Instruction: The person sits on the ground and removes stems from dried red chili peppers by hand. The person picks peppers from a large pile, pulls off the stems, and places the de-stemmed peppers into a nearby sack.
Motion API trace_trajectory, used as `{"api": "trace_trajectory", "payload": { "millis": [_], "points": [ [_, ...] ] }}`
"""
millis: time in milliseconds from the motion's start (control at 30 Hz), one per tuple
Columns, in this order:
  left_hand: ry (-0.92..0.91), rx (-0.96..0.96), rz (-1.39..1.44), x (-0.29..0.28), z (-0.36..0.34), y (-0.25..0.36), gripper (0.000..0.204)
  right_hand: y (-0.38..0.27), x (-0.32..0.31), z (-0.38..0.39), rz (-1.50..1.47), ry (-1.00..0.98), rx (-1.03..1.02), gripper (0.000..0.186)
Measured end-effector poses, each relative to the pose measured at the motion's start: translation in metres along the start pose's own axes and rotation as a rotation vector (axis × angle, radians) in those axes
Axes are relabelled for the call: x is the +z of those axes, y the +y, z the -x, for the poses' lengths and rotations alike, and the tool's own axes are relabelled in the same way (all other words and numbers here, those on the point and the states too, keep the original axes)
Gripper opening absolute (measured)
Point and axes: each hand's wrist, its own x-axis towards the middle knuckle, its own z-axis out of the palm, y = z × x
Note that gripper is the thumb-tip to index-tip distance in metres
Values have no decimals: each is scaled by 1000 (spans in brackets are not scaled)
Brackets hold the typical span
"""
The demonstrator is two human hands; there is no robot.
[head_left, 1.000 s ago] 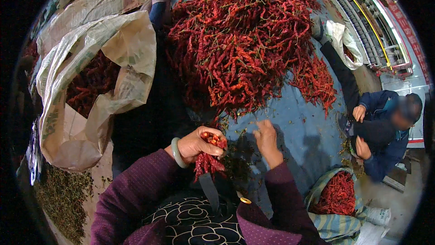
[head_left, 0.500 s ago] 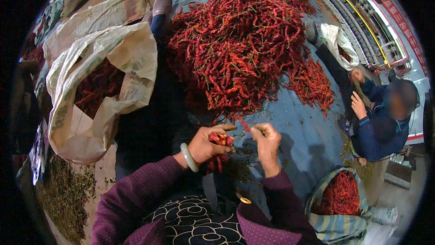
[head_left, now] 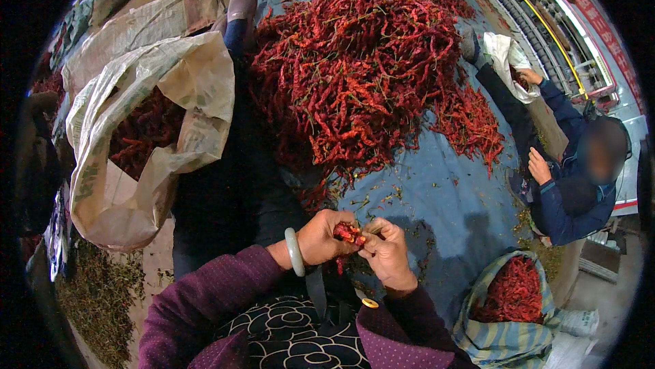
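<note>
My left hand [head_left: 326, 238] is closed around a small bunch of dried red chillies [head_left: 346, 234], their ends pointing to the right. Close against those ends, my right hand [head_left: 389, 251] has its thumb and fingers pinched together. What sits in that pinch is hidden by the fingers. Beyond both hands rises a large heap of dried red chillies [head_left: 361, 75], many with stems, on a blue-grey sheet [head_left: 443, 198].
An open white woven sack [head_left: 89, 185] with chillies stands at left, near scattered stems [head_left: 102, 301]. A striped sack [head_left: 505, 342] of chillies is at lower right. A seated co-worker [head_left: 576, 191] at right reaches into a white sack [head_left: 501, 51].
My right hand has come left and down to the bunch; it held a single red chilli out before. The co-worker's one hand has moved to the white sack.
</note>
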Motion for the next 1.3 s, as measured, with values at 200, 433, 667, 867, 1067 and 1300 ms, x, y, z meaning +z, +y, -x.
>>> {"api": "trace_trajectory", "payload": {
  "millis": [200, 433, 667, 867, 1067, 1300],
  "points": [
    [-267, -96, 231, -16, -1, -5, 10, -5, -10, -13, -177, -285, 351, 14],
    [40, -222, 591, -37, 1, -11, 20, -16, -51, -76, 1076, -331, -10, 13],
    [133, -272, 828, -51, 7, -16, 20, 4, -88, -175, 1922, 159, -826, 25],
    [187, -270, 800, -45, 11, -3, 25, -10, -82, -170, 1673, 207, -916, 17],
    [154, -234, 739, -36, 9, -12, 36, -15, -30, -85, 965, 267, -562, 11],
    [219, -228, 730, -21, 7, 7, 39, -9, -6, -35, 363, 89, -219, 11]
  ]
}}
